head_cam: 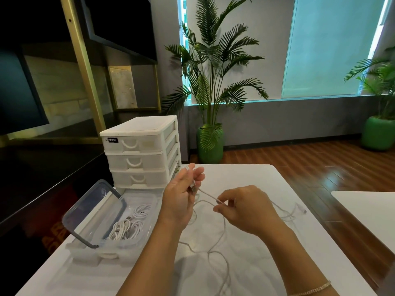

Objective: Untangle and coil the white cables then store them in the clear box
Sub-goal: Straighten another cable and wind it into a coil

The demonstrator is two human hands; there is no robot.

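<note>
A long white cable trails in loose loops over the white table. My left hand holds one plug end of it upright between thumb and fingers. My right hand pinches the same cable a short way along, and the stretch between the hands is taut. The cable's far end lies on the table to the right. The clear box stands at the left, its lid propped open, with several coiled white cables inside.
A white three-drawer organiser stands behind the clear box at the table's back left. A dark counter runs along the left. A second white table sits to the right across a gap. Potted palms stand on the wood floor beyond.
</note>
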